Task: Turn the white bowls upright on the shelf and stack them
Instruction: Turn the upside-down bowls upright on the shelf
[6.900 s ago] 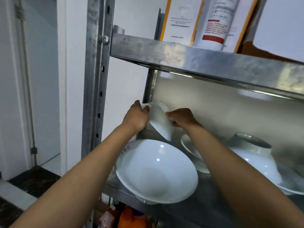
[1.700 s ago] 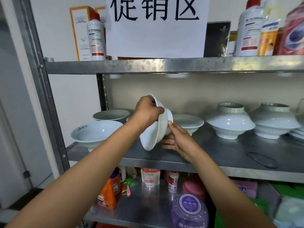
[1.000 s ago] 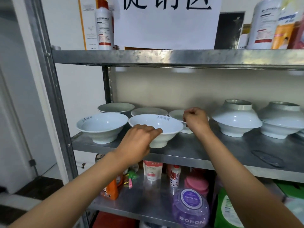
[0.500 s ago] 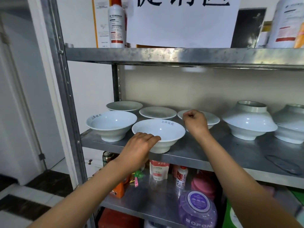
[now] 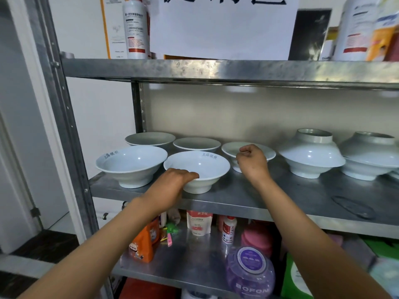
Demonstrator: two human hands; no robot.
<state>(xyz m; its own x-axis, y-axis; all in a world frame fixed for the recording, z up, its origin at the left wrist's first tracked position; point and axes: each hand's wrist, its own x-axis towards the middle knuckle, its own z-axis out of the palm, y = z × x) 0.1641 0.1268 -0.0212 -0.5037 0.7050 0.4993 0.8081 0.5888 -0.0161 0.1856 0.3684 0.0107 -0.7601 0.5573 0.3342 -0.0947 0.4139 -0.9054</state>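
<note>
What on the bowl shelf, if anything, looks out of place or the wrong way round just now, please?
Two inverted bowls, one and another at the right of the shelf, sit foot-up atop upright bowls. Five bowls to the left stand upright but unstacked. Nothing looks spilled or broken.

1. My left hand (image 5: 172, 182) curls its fingers over the near rim of the front middle bowl (image 5: 197, 169), which stands upright on the metal shelf (image 5: 269, 201).
2. My right hand (image 5: 251, 161) is a loose fist over the near edge of the upright bowl behind it (image 5: 265, 151); I cannot tell whether it pinches the rim.
3. To the left stands another upright bowl (image 5: 131, 164), with two more (image 5: 150, 139) (image 5: 197, 143) at the back.
4. To the right, two stacks (image 5: 312, 154) (image 5: 370, 156) each carry an overturned bowl on top.
</note>
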